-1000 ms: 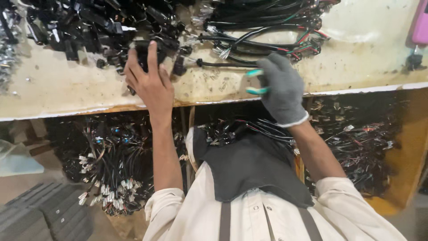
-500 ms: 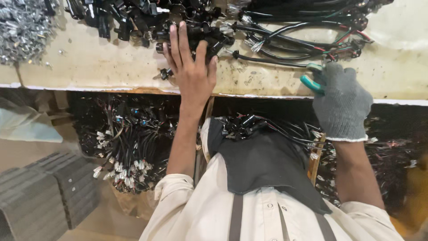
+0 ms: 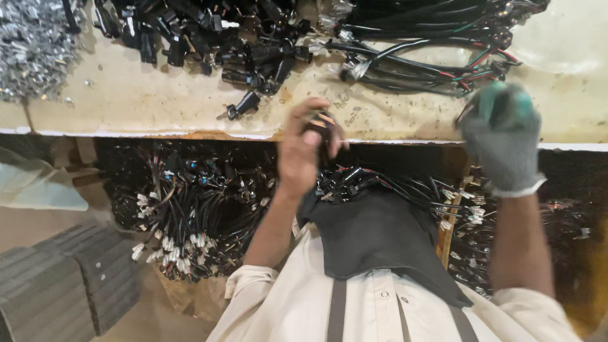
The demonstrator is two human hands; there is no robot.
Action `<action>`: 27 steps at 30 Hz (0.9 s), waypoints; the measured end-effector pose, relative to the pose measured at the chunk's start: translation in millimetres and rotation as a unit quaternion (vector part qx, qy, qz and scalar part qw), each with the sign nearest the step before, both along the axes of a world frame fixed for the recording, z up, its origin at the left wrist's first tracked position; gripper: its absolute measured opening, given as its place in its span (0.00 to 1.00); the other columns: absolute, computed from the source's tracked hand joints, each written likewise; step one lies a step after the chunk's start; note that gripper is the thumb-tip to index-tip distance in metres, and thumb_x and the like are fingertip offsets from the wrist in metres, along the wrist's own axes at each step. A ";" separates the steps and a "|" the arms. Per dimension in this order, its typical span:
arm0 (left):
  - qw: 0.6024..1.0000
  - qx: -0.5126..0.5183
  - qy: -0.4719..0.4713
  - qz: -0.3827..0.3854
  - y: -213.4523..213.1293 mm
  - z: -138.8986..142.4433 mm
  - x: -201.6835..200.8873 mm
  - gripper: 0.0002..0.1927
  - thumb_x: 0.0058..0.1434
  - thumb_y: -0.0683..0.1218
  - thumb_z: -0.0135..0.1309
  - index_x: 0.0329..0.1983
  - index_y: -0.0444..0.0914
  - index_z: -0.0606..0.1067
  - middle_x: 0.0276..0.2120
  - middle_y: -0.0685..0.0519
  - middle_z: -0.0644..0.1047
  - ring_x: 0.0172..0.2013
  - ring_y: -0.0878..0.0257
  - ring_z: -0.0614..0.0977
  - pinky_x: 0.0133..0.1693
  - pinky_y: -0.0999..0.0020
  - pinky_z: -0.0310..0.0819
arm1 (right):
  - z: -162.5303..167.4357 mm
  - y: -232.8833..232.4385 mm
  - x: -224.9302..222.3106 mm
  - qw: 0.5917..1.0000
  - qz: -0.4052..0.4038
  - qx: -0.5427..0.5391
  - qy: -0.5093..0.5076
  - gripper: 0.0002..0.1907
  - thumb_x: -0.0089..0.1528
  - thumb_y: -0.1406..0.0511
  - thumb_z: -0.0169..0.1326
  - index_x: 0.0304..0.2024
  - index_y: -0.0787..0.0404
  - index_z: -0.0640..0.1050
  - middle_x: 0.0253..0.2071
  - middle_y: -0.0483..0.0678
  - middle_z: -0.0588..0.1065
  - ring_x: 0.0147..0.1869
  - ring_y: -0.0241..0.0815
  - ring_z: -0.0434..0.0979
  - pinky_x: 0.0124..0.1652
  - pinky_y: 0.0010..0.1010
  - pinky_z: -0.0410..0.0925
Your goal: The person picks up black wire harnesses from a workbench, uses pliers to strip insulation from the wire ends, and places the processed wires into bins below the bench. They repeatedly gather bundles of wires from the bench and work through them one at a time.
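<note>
- Black plug part (image 3: 320,123), small and hard-looking with a glint of amber, sits pinched in the fingertips of the bare left hand (image 3: 304,152), lifted just over the front edge of the worktop (image 3: 158,101).
- Worktop: a broad, pale, stained and scuffed slab with a white front edge, running across the top of the view.
- Wire bundles (image 3: 190,215) hang below the worktop edge in thick black loops, tipped with small white and metal ends; more hang on the right.
- Dark apron (image 3: 380,234), soft cloth, lies over a cream shirt at the person's chest.
- Loose cables (image 3: 430,63) lie on the worktop at the right, black and glossy, with red and green cores showing.
- Heap of black plastic parts (image 3: 209,31) lies at the middle back; blocky, matt, tangled together.
- Pile of small shiny metal pieces (image 3: 31,38) fills the far left corner.
- Right hand (image 3: 500,136) wears a grey knitted glove and is closed around a teal-handled tool (image 3: 500,95); it is blurred, so the tool's kind cannot be told.
- To handle the part well, I judge a firm fingertip pinch is best, keeping it clear of the hanging wires.
</note>
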State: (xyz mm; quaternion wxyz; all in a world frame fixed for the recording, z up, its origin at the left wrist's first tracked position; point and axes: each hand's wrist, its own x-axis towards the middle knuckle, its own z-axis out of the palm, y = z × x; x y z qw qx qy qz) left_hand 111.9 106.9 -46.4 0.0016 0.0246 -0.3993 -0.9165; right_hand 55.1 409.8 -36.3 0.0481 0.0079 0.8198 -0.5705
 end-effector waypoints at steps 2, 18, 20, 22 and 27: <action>0.986 -0.090 -0.082 -0.115 16.3 4.4 15.4 0.23 0.71 0.50 0.55 0.65 0.40 0.67 0.39 0.54 0.75 0.35 0.67 0.74 0.38 0.70 0.69 | 2.5 -22.1 30.8 0.979 -0.034 -0.166 -0.110 0.11 0.60 0.76 0.59 0.43 0.60 0.74 0.36 0.44 0.77 0.34 0.33 0.75 0.32 0.24 0.68; 0.912 -0.387 0.055 -0.125 42.4 4.3 39.0 0.14 0.70 0.41 0.57 0.57 0.33 0.75 0.45 0.49 0.82 0.43 0.62 0.86 0.49 0.72 0.77 | 30.4 -59.8 53.4 0.975 0.116 -0.143 0.122 0.10 0.60 0.65 0.60 0.40 0.60 0.73 0.31 0.50 0.72 0.32 0.46 0.73 0.33 0.34 0.67; 0.926 -0.349 0.063 -0.126 40.5 2.7 41.3 0.13 0.71 0.41 0.57 0.56 0.33 0.76 0.45 0.48 0.83 0.44 0.60 0.86 0.52 0.70 0.77 | 26.4 -64.0 66.7 0.942 0.015 -0.330 0.062 0.10 0.60 0.64 0.59 0.37 0.59 0.71 0.28 0.48 0.70 0.29 0.43 0.69 0.31 0.33 0.65; 0.917 -0.360 0.114 -0.127 40.1 2.1 43.2 0.13 0.70 0.42 0.58 0.55 0.34 0.75 0.49 0.47 0.82 0.45 0.59 0.86 0.52 0.71 0.77 | 21.1 -66.5 76.3 0.868 -0.046 -0.494 0.020 0.10 0.60 0.63 0.59 0.35 0.57 0.70 0.26 0.46 0.67 0.26 0.41 0.65 0.28 0.32 0.63; 0.913 -0.367 0.105 -0.145 45.5 5.9 43.2 0.18 0.68 0.41 0.60 0.60 0.34 0.74 0.49 0.46 0.83 0.46 0.57 0.87 0.53 0.68 0.79 | 12.3 -78.9 74.5 0.772 -0.025 -0.635 -0.014 0.13 0.61 0.62 0.57 0.30 0.54 0.65 0.19 0.42 0.61 0.19 0.35 0.56 0.22 0.29 0.57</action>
